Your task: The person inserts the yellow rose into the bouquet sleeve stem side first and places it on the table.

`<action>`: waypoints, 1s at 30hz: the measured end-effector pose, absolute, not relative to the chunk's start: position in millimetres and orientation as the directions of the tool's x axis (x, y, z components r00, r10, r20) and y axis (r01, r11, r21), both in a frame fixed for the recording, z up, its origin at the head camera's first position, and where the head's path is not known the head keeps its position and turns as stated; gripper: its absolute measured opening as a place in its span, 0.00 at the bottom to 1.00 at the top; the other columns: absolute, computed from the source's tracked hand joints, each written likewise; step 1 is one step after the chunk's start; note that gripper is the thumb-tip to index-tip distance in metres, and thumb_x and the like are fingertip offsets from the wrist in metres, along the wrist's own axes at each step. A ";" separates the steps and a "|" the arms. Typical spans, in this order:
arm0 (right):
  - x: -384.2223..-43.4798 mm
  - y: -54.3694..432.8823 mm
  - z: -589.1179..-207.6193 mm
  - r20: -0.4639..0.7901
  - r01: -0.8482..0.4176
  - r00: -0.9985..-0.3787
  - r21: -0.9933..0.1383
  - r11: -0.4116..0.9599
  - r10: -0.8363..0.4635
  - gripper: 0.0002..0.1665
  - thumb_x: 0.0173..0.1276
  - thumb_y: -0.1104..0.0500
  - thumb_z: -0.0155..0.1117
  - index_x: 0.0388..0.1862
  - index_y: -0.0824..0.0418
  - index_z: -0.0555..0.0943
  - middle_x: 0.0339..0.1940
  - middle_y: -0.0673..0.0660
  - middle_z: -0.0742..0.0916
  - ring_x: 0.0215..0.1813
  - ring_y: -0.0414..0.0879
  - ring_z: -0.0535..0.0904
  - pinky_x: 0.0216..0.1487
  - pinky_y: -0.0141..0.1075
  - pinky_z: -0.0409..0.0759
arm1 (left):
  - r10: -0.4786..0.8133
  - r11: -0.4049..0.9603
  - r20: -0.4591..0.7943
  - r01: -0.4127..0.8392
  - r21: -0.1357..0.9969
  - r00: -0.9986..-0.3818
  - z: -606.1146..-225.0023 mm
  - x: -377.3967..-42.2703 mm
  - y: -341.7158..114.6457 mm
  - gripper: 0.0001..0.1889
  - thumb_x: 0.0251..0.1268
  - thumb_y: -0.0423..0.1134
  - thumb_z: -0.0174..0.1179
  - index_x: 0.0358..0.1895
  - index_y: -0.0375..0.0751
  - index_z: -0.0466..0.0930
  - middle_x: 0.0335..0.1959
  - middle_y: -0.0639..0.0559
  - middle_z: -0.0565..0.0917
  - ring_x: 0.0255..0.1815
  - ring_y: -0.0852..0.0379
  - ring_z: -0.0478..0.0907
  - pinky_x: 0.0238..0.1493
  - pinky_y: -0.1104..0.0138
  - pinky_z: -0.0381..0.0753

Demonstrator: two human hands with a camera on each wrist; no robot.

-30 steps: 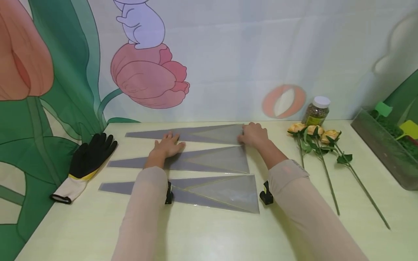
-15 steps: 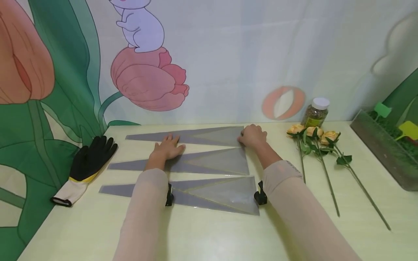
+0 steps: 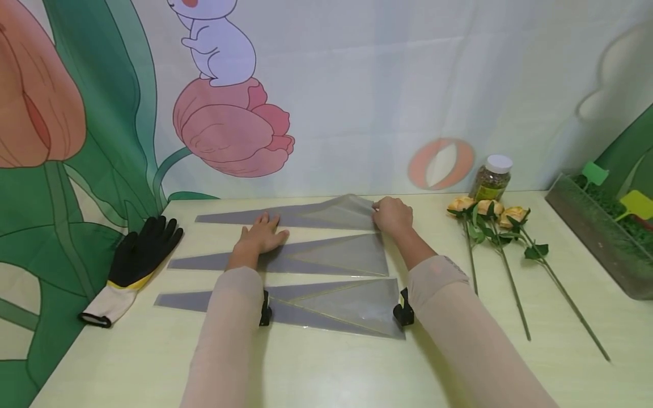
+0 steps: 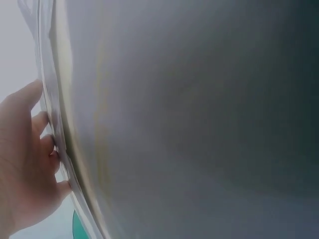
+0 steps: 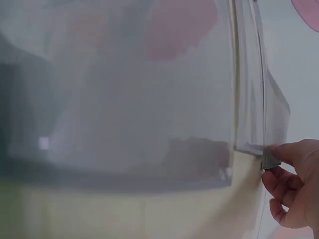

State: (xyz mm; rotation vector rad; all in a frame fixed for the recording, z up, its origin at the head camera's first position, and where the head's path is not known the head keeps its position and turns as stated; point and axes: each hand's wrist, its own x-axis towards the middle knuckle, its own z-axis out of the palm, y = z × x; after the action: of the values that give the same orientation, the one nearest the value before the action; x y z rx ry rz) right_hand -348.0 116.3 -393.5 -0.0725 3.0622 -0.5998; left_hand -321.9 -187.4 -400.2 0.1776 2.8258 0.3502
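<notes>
Three long, tapered sleeves of translucent grey plastic are laid across the pale yellow-green tabletop [image 3: 316,374], narrow ends to the left: a far sleeve [image 3: 326,216], a middle sleeve [image 3: 342,255] and a near sleeve [image 3: 352,303].

Left grip [image 3: 261,233], bare: fingers spread, their tips rested on the far sleeve near its mid-length; the wrist is held over the middle sleeve, contact not determinable.

Right grip [image 3: 394,216], bare: the wide-end edge of the far sleeve is pinched between thumb and fingers, as confirmed in the right wrist view. The plastic is buckled upward just left of the pinch.

Progress, as judged: the row is laid out, and handling of the far sleeve's wide end is only begun. The middle and near sleeves are lying flat, held by neither grip. Whether the wide end is parted cannot be told. Nothing is seen inserted; three pale orange roses with green stems [image 3: 490,208] are left lying apart, to the right, unheld.
</notes>
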 end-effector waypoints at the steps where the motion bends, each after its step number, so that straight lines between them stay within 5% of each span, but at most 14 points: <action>1: -347.7 116.5 -393.5 0.000 -0.032 -0.999 -0.400 0.916 -0.035 0.22 0.63 0.62 0.52 0.57 0.57 0.79 0.55 0.58 0.80 0.52 0.58 0.77 0.44 0.48 0.74 | 0.155 0.963 -0.266 0.085 0.256 -0.952 -400.1 -321.7 -187.1 0.34 0.72 0.55 0.35 0.74 0.40 0.42 0.72 0.35 0.40 0.72 0.41 0.36 0.64 0.41 0.37; 5: -348.1 117.2 -393.8 0.026 0.011 -0.999 -0.540 0.841 0.030 0.23 0.60 0.67 0.53 0.55 0.61 0.79 0.52 0.59 0.82 0.29 0.48 0.76 0.20 0.33 0.69 | 0.155 0.962 -0.266 0.085 0.258 -0.951 -400.0 -320.2 -186.4 0.34 0.72 0.55 0.35 0.74 0.40 0.42 0.72 0.35 0.39 0.72 0.41 0.36 0.64 0.41 0.36; 8: -348.9 117.8 -394.3 0.042 0.027 -0.997 -0.640 0.768 0.069 0.25 0.58 0.69 0.54 0.57 0.63 0.78 0.44 0.60 0.85 0.22 0.44 0.69 0.18 0.29 0.63 | 0.158 0.962 -0.266 0.087 0.260 -0.951 -400.0 -319.6 -186.5 0.34 0.72 0.55 0.36 0.74 0.39 0.41 0.72 0.34 0.39 0.72 0.41 0.35 0.64 0.41 0.36; 13: -349.5 119.2 -397.3 0.075 0.031 -0.989 -0.734 0.679 0.126 0.29 0.54 0.69 0.59 0.59 0.65 0.75 0.35 0.61 0.87 0.35 0.50 0.82 0.30 0.34 0.74 | 0.162 0.961 -0.262 0.092 0.261 -0.951 -400.7 -320.6 -187.8 0.35 0.72 0.55 0.36 0.74 0.39 0.41 0.72 0.34 0.39 0.72 0.40 0.35 0.64 0.41 0.36; 18: -349.1 119.5 -400.9 0.109 0.011 -0.983 -0.759 0.651 0.144 0.27 0.55 0.66 0.64 0.57 0.66 0.76 0.36 0.61 0.86 0.40 0.52 0.83 0.43 0.41 0.75 | 0.161 0.961 -0.268 0.090 0.260 -0.950 -401.1 -320.8 -188.9 0.35 0.72 0.55 0.36 0.74 0.39 0.41 0.72 0.34 0.39 0.72 0.40 0.35 0.64 0.40 0.36; 24: -348.3 118.7 -403.6 0.167 -0.035 -0.976 -0.749 0.662 0.138 0.27 0.57 0.64 0.66 0.58 0.63 0.75 0.34 0.61 0.87 0.37 0.53 0.83 0.43 0.44 0.74 | 0.160 0.959 -0.268 0.085 0.271 -0.950 -399.8 -320.3 -188.5 0.35 0.72 0.55 0.36 0.74 0.39 0.42 0.72 0.34 0.39 0.72 0.40 0.35 0.64 0.41 0.35; 30: -346.1 118.1 -402.8 0.226 -0.102 -0.970 -0.711 0.696 0.090 0.18 0.59 0.63 0.67 0.47 0.59 0.74 0.31 0.60 0.86 0.34 0.54 0.81 0.37 0.45 0.74 | 0.162 0.956 -0.264 0.086 0.279 -0.951 -398.1 -319.2 -187.3 0.35 0.72 0.55 0.36 0.73 0.38 0.42 0.72 0.34 0.39 0.72 0.40 0.35 0.64 0.41 0.35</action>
State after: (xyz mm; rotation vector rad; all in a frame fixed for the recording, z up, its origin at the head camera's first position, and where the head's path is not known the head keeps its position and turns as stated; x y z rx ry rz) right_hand -346.1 118.1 -402.8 -0.0116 3.1147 -1.3316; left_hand -319.2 -187.3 -398.1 0.1829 2.8220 0.3841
